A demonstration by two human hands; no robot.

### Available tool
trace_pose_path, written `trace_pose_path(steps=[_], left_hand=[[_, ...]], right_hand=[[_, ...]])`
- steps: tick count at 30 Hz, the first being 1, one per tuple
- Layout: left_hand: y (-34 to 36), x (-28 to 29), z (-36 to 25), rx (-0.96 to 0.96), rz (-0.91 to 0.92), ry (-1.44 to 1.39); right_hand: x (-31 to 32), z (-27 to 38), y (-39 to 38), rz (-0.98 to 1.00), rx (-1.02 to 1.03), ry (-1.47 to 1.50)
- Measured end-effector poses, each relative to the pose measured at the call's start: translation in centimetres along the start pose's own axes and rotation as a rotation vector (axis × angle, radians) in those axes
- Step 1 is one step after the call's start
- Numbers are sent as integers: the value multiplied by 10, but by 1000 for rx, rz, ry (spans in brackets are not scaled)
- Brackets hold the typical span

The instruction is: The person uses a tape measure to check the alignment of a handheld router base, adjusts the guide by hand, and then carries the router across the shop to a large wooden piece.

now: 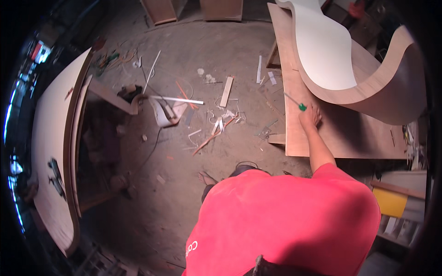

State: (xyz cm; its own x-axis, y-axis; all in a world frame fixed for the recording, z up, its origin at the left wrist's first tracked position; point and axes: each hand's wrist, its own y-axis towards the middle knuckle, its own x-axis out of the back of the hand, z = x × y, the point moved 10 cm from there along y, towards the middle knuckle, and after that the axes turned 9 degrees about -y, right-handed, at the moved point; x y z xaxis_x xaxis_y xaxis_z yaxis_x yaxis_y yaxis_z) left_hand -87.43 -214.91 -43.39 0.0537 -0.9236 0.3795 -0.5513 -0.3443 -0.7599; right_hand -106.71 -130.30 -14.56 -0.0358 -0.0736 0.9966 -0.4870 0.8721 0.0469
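Observation:
My right hand (311, 116) rests on the tan wooden board at the right, its arm stretched out from my red sleeve. It is closed on a screwdriver (302, 106), whose green handle pokes out at the thumb side. The thin shaft points away to the far left over the board. How the fingers wrap the handle is partly hidden. Just beyond the hand, a curved S-shaped wooden piece (322, 50) with a white face lies on the board (306, 140). My left hand does not show.
At the left stands a curved panel (50, 133) with a dark green tool (56, 177) on it. Wood strips (226, 92), a white strip (179, 100) and scraps litter the floor (184, 50). Wooden boxes (222, 9) stand at the far side. A yellow panel (389, 202) is at the right.

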Motion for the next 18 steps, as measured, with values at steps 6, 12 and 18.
trace_pose_path(steps=[6, 12, 18], left_hand=[[166, 96, -247, -147, 71, 69], [332, 59, -520, -481, 135, 240], [349, -150, -710, -393, 334, -71]], right_hand=[[-17, 27, -82, -99, -236, 343], [-34, 86, -67, -20, -438, 902], [31, 142, 22, -372, -456, 916]])
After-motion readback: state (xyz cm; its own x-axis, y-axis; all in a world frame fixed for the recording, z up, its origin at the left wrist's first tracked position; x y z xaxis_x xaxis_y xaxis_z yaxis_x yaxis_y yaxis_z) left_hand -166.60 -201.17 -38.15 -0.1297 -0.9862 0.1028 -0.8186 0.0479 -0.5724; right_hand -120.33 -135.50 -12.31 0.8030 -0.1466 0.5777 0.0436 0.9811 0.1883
